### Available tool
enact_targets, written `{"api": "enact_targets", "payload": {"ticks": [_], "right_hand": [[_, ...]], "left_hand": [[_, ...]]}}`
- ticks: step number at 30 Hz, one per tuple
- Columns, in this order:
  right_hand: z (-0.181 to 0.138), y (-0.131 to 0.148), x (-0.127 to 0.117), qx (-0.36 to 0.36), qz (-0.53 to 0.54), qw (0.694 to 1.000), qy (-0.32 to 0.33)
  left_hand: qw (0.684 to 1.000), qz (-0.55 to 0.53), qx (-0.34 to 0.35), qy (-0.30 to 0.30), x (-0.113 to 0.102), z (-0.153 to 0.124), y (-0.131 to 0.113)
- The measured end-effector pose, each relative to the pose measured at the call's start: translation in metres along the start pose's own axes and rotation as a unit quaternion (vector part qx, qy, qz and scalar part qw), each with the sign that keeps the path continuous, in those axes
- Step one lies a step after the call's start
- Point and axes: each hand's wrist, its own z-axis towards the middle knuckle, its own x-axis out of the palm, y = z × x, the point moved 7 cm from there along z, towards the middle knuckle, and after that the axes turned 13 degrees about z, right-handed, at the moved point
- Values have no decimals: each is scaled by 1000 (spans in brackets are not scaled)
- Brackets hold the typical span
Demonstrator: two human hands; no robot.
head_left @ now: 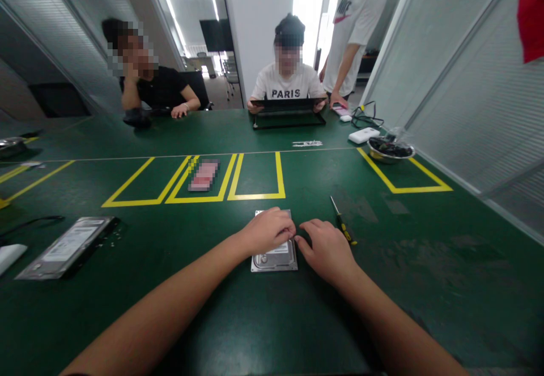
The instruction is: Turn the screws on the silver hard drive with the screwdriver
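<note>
A silver hard drive point(275, 261) with a white label lies flat on the green table in front of me. Across its upper part rests my left hand point(268, 230), its fingers curled and pressed together near the drive's right edge. What those fingertips hold, if anything, is too small to make out. At the right edge of the drive is my right hand point(325, 248), its thumb and forefinger apart and nothing visible between them. A screwdriver point(345, 226) with a black and yellow handle lies just beyond my right hand.
Another hard drive point(70, 246) lies at left, with small screws point(111, 236) beside it. Yellow tape point(255, 197) marks boxes on the table; one holds a pixelated pink item point(204, 175). A metal bowl point(390, 152) stands far right. People are across the table, one holding a black panel point(289, 107).
</note>
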Motion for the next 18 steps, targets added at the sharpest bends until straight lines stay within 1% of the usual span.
{"api": "enact_targets", "payload": {"ticks": [6,9,14,18], "right_hand": [[0,0,0,7,0,1000,5],[0,0,1,7,-1,1000,8],[0,0,0,0,-1,1000,1],[0,0,0,3,-4,1000,4]], "left_hand": [[1000,-15,-10,2,-1,3,1],[999,-32,-26,2,-1,5,2],[996,-58,-63,19,0,7,6],[996,-51,-64,27,0,9,6]]}}
